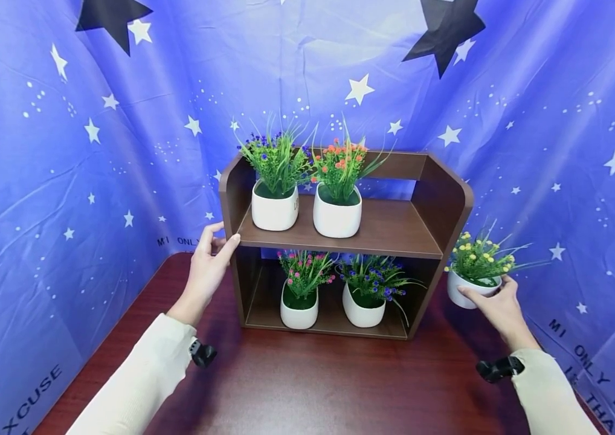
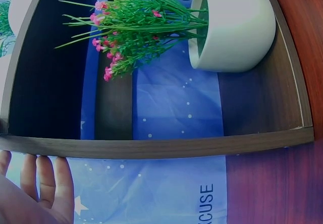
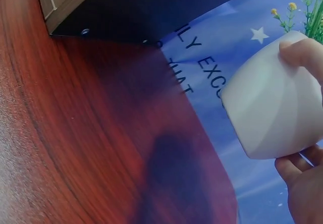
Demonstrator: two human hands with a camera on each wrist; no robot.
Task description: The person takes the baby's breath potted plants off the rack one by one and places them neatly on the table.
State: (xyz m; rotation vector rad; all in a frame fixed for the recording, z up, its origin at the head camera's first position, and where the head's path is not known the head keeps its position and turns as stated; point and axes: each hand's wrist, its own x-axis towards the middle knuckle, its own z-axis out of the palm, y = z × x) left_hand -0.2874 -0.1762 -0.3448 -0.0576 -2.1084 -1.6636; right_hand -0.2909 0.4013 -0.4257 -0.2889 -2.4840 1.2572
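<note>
My right hand (image 1: 503, 308) grips a white pot (image 1: 462, 290) with yellow flowers (image 1: 481, 257), right of the shelf and raised above the table. In the right wrist view, the thumb lies on the side of this pot (image 3: 275, 100) and other fingers bear on its lower part. My left hand (image 1: 206, 269) touches the left side panel of a brown two-tier shelf (image 1: 389, 226), its thumb at the front edge. Fingertips (image 2: 63, 171) meet that panel's outer face in the left wrist view.
The upper tier bears a purple-flowered pot (image 1: 275, 208) and an orange-flowered pot (image 1: 337, 211). Below them stand a pink-flowered pot (image 1: 299, 311) and a blue-flowered pot (image 1: 363, 311). The shelf stands on a reddish-brown table (image 1: 307, 386), before a blue star-patterned curtain (image 1: 139, 151).
</note>
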